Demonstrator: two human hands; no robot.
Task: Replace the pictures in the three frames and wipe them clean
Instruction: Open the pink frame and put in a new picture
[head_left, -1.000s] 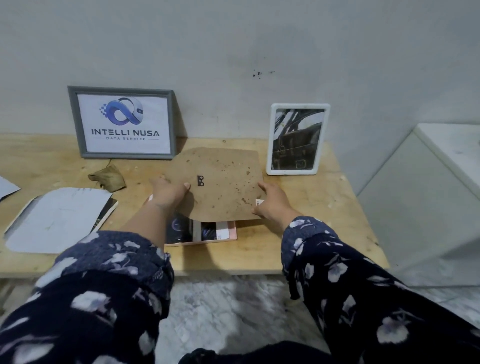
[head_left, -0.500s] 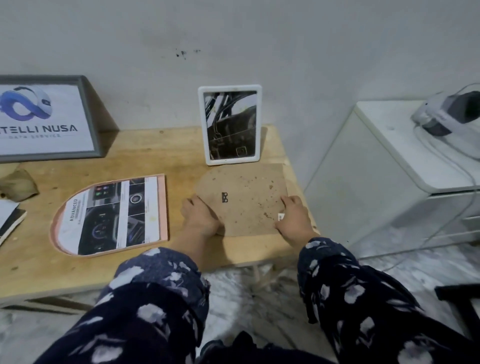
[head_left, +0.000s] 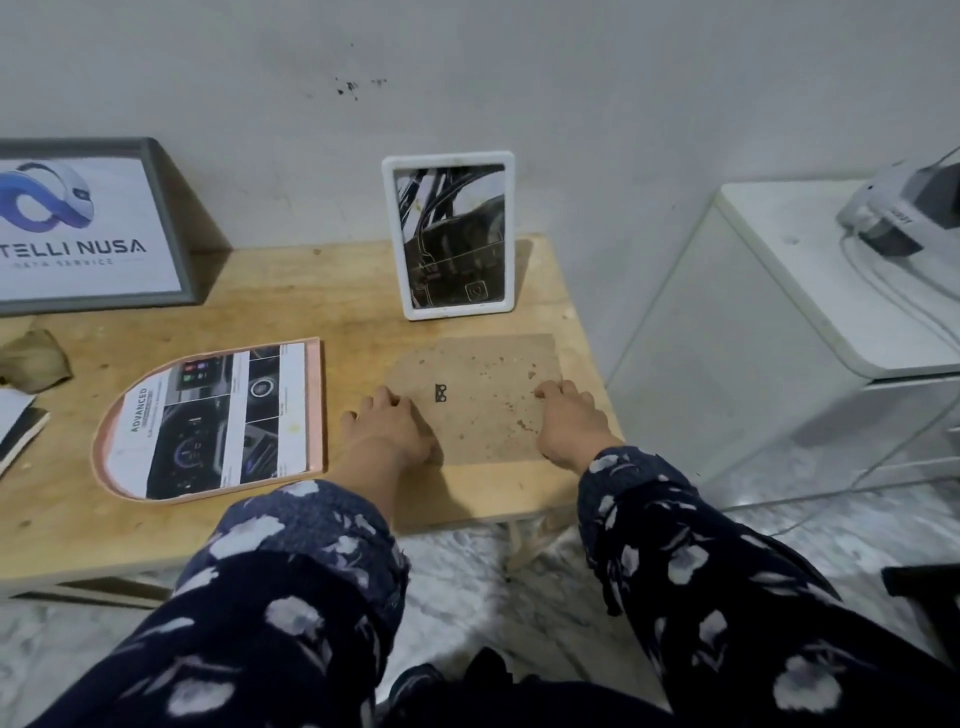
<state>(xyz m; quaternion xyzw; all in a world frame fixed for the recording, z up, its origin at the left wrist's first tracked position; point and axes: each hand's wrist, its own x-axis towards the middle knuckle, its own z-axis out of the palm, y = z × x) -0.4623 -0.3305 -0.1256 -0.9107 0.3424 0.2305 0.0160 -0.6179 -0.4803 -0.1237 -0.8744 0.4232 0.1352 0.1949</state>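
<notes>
Nearest the viewer, two forearms in dark floral sleeves (head_left: 291, 561) reach onto the wooden worktop (head_left: 363, 332). Both hands rest on a brown backing board (head_left: 483, 400), which lies flat near the worktop's right end (speckled with dark spots and carrying a small black hanger fitting at its middle). The left hand (head_left: 392, 428) lies on the board's left edge with fingers spread and fairly straight; its grip is released, pressing rather than clasping. The right hand (head_left: 569, 421) sits on the board's right side with fingertips bent down onto the surface; it seems to hold nothing, though the fingertips are hard to make out.

Left of the board, apart from it, an arch-shaped pink frame (head_left: 314, 405) lies flat with a car-dashboard print (head_left: 208, 426) inside it. Further left of the board sit a crumpled brown cloth (head_left: 34, 358) and, at the picture's edge, a stack of papers (head_left: 15, 426).

Just behind the board a white frame (head_left: 449, 234) stands leaning against the wall, showing a dark car-interior picture. Behind and left of the board, a grey frame (head_left: 156, 218) with a logo print also leans on the wall.
</notes>
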